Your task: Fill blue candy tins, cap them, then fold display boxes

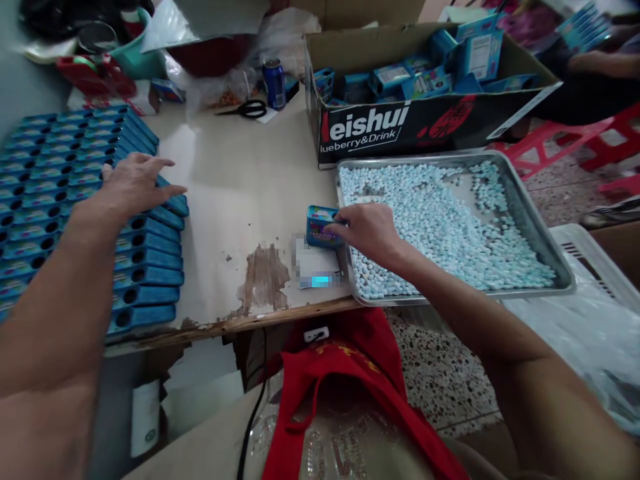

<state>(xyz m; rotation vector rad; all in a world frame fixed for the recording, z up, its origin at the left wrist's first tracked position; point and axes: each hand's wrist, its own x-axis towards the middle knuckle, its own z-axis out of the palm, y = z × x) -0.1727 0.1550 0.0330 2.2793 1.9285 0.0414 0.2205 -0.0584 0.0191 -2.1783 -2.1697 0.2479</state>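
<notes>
My left hand [137, 183] rests over the right edge of the rows of blue boxes [145, 277], its thumb and fingers spread apart. Many of these boxes show a dark round hole in the end facing up. At the table's front part, my right hand [370, 230] pinches the right end of a single small blue candy box [320, 227] with printed lettering. This box stands beside the left rim of a metal tray [457, 297], over which my right wrist lies. Small pale blue candies [440, 227] cover most of the tray's bottom.
Behind the tray, a black cardboard carton [370, 133] holds several blue boxes. Black-handled scissors [245, 109] and a blue can [273, 83] are at the back. A small white scale-like plate [315, 267] lies by the worn table edge. Another person's arm [605, 63] shows at upper right.
</notes>
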